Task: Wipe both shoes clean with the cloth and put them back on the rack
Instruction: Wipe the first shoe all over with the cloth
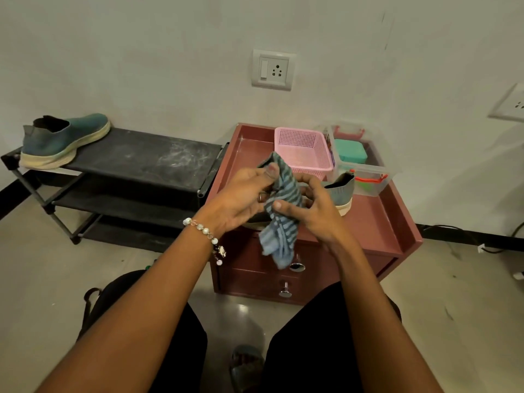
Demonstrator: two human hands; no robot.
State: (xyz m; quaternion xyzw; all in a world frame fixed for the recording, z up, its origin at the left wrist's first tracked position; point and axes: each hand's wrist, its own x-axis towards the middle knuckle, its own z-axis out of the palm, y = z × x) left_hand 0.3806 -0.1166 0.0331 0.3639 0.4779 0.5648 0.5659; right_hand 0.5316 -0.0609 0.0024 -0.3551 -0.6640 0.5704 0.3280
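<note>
- Both hands, left hand and right hand, pinch the striped blue-grey cloth at frame centre.
- The grey-green knit shoe lies just behind them on the maroon worktop, long axis left-right, right hand nearer.

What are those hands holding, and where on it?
Both hands grip the striped cloth: left hand near its top, right hand at its middle.

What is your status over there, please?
Both hands gripping cloth. One shoe on cabinet, other on rack. Nothing blocking.
</note>
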